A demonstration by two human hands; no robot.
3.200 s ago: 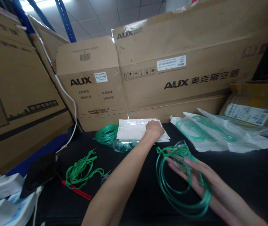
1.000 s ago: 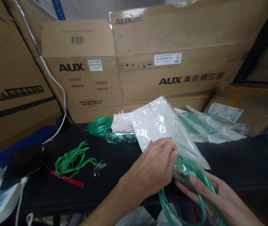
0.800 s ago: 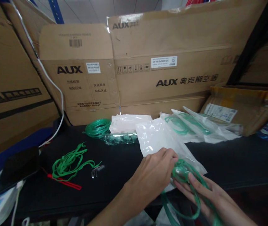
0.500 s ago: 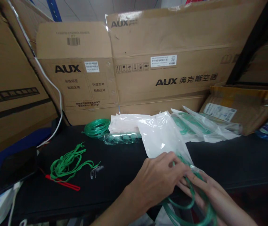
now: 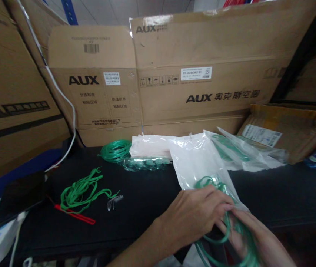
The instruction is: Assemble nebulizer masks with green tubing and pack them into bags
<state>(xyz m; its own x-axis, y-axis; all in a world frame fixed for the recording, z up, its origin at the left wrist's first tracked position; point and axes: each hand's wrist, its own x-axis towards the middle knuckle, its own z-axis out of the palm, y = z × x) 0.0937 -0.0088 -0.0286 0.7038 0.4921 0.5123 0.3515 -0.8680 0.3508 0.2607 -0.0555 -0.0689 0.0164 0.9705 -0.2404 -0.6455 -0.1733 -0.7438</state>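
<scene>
A coil of thin green tubing [image 5: 218, 237] lies partly inside a white plastic bag [image 5: 195, 159], its clear front showing the upper loops. My left hand [image 5: 199, 209] is closed on the tubing at the bag's mouth, fingers curled and partly hidden. From the right, my right hand [image 5: 248, 226] grips the bag's open edge, with tubing loops across its palm and hanging below. The two hands touch at the fingertips. Behind the bag lies another coil of green tubing [image 5: 115, 150], beside a clear packet with green contents [image 5: 145, 164].
Filled white bags [image 5: 238, 148] lean near a taped carton [image 5: 291, 129]. On the black table's left are a flat green cord [image 5: 81, 193], a red strip [image 5: 76, 214], small clear pieces [image 5: 115, 202] and a dark phone-like object [image 5: 20, 198]. A cardboard AUX panel [image 5: 163, 104] stands behind.
My hands and the bag's mouth have shifted slightly down and right. More tubing loops show inside the bag above my left hand. The whole view has moved a little too.
</scene>
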